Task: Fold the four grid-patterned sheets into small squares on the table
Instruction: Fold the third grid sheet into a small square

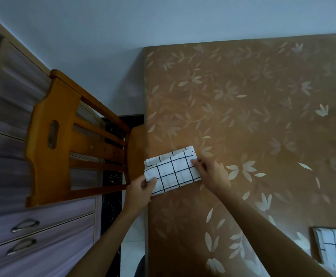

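Left hand [141,188]: reaching in from below, thumb and fingers pinching the near-left corner of the folded sheet [173,172].
Right hand [211,172]: arm stretched diagonally, fingertips pressing the sheet's right edge; grip probably a pinch.
Folded sheet: at the table [243,116] left edge.
Another sheet [335,250]: bottom right.

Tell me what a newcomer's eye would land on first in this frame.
Probably the white grid-patterned sheet, folded into a strip at the left edge of the brown leaf-print table, with the left hand pinching its near-left corner and the right hand on its right end. Next, the orange wooden chair left of the table, and another grid-patterned piece at bottom right.
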Action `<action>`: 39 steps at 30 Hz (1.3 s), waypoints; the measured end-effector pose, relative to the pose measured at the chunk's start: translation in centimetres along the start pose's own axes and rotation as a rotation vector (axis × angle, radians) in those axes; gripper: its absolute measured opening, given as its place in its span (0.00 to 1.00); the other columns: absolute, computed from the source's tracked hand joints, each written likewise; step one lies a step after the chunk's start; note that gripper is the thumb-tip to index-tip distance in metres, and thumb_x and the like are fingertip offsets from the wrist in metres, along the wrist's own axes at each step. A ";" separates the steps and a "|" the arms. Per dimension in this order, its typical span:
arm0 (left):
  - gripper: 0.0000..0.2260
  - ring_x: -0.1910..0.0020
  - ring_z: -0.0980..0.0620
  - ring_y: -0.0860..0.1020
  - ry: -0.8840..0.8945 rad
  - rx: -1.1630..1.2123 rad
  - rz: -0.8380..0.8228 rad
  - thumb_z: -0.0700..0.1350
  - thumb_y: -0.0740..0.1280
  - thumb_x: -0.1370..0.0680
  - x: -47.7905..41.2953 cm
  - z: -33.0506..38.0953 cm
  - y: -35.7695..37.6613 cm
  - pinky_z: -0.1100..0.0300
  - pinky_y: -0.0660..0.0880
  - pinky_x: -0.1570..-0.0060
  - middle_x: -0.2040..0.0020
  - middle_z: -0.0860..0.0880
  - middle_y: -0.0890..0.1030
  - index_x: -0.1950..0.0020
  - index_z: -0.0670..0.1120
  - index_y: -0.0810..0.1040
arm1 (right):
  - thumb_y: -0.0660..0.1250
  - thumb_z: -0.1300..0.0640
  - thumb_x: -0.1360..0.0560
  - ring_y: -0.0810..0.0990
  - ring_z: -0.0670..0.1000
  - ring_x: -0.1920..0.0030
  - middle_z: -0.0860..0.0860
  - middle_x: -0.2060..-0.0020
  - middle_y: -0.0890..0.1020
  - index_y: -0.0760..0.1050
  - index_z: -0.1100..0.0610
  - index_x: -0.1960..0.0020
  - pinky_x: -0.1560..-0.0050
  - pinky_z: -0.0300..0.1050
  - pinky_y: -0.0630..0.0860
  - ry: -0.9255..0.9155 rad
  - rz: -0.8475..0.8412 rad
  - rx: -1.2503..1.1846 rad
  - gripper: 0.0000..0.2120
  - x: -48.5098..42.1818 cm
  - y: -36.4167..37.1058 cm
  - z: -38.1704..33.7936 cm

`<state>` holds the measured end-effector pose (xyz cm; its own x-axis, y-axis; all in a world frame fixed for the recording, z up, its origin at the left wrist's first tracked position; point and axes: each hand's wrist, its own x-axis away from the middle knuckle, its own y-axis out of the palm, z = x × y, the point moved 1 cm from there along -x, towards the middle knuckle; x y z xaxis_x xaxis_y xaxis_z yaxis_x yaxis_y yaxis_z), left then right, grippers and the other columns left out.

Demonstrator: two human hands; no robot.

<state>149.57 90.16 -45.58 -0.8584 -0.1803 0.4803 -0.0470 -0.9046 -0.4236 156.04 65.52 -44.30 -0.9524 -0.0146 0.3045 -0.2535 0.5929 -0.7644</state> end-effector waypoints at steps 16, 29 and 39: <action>0.13 0.69 0.56 0.76 0.090 -0.276 0.202 0.53 0.68 0.21 -1.8 2.3 0.4 0.61 0.71 0.71 0.68 0.54 0.77 0.61 0.47 0.73 | 0.55 0.40 0.18 0.81 0.56 0.60 0.51 0.58 0.81 0.74 0.55 0.52 0.64 0.45 0.70 0.134 0.071 0.126 0.19 -1.8 1.0 -0.8; 0.18 0.33 0.42 0.72 0.612 -0.884 -0.053 0.47 0.68 0.25 -4.0 5.3 3.4 0.44 0.73 0.37 0.32 0.41 0.73 0.35 0.44 0.77 | 0.60 0.40 0.20 0.78 0.56 0.50 0.53 0.51 0.78 0.72 0.57 0.45 0.59 0.53 0.77 0.147 0.184 0.085 0.19 -0.4 1.7 -1.4; 0.26 0.48 0.53 0.77 0.131 -0.602 -0.006 0.53 0.75 0.27 -3.8 8.1 2.8 0.63 0.70 0.58 0.42 0.50 0.77 0.35 0.48 0.69 | 0.71 0.44 0.25 0.82 0.46 0.55 0.47 0.53 0.81 0.70 0.57 0.43 0.60 0.40 0.81 0.562 -0.078 -0.461 0.21 5.2 2.9 -2.7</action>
<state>156.82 85.23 -42.35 -0.9109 -0.0924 0.4022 -0.2998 -0.5214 -0.7989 150.81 69.36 -43.35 -0.6724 0.2711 0.6887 -0.1023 0.8875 -0.4493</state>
